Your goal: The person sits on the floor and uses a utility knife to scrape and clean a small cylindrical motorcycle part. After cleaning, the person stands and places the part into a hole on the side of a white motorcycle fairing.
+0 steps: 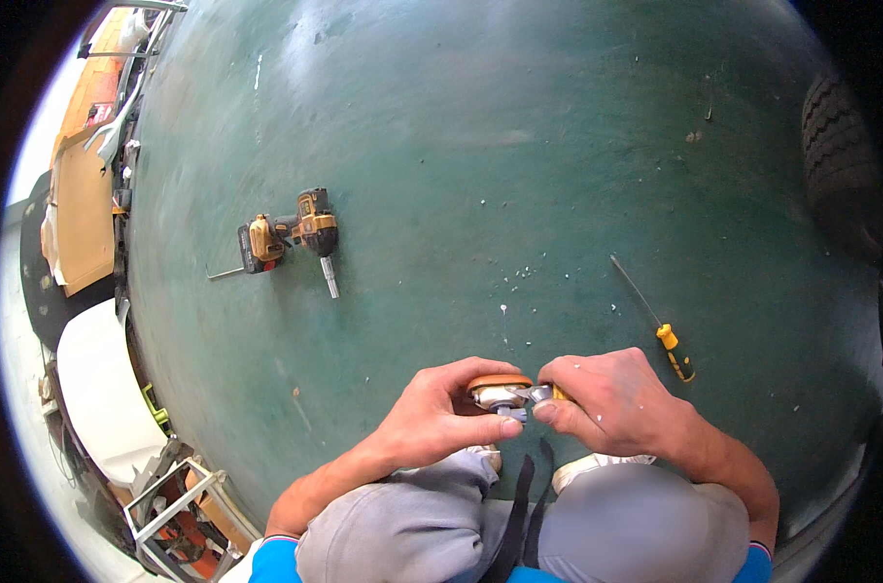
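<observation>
My left hand [452, 408] grips a small oval lamp unit [498, 397] by its edges, above the floor in front of my knees. The lamp has an orange lens rim, a pale housing and a grey plug-like part underneath. A metal-ended utility knife with a yellow handle [558, 392] is held in my right hand [616, 397]. Its metal end meets the lamp's right side; exactly where the tip touches is hard to see. White crumbs cling to my right hand. Most of the knife's handle is hidden by my fingers.
A screwdriver [663, 331] lies on the green floor [441, 240] to the right. A cordless impact driver with a socket [314, 229] rests at left. White crumbs [518, 275] are scattered ahead. A tyre [838, 160] stands far right; cardboard [84, 211] and a white panel [106, 393] line the left side.
</observation>
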`<action>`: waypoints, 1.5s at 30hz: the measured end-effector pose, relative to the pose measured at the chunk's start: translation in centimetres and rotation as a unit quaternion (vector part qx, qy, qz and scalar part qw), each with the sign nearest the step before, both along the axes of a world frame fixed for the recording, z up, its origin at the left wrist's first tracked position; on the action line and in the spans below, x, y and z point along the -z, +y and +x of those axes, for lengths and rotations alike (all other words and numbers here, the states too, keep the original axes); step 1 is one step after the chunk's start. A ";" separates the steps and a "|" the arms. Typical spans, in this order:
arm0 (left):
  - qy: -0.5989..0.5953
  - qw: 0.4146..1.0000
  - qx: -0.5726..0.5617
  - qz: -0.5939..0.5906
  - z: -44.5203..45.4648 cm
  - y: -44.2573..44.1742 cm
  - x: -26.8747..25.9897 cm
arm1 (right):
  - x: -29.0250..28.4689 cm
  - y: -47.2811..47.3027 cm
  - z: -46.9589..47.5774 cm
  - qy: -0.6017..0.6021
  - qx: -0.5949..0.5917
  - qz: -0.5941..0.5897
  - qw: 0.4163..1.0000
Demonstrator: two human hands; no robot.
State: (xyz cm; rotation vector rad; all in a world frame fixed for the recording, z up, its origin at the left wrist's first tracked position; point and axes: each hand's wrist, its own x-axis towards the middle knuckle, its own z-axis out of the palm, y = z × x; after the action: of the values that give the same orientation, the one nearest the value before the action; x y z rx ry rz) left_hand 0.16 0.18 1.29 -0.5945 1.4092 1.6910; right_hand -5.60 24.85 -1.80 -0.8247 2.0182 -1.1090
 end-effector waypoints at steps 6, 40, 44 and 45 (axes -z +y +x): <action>0.004 0.999 0.027 -0.030 0.0 -0.2 0.3 | -0.1 -0.1 0.2 0.058 -0.026 0.040 0.997; 0.084 0.993 -0.048 0.062 0.4 -0.5 1.0 | -0.5 1.1 0.1 -0.050 0.048 -0.084 0.994; 0.038 0.994 -0.080 0.057 0.7 -0.3 0.7 | -0.3 0.4 0.2 0.063 0.000 -0.033 0.997; 0.045 0.994 -0.078 0.059 0.8 -0.3 0.6 | -0.4 0.4 0.2 0.075 0.001 -0.034 0.997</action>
State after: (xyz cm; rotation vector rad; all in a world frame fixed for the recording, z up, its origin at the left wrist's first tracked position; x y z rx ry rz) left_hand 0.92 -0.14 0.68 -0.5809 1.3427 1.9317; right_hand -5.40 25.20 -1.44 -0.9660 2.1141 -1.1531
